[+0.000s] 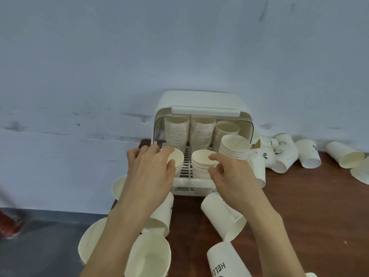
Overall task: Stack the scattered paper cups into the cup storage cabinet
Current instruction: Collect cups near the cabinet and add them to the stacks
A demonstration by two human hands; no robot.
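Three tall cup stacks (201, 132) stand at back of white cabinet (201, 100), lid up, against wall. Left hand (151, 168) grips short stack (178, 159) at front left of rack, fingers curled over rim. Right hand (232, 172) pinches rim of middle front stack (201, 162). Fourth stack (234, 145) sits front right. Loose cups (285, 154) lie tipped on brown bench (309, 216), right of cabinet and near forearms.
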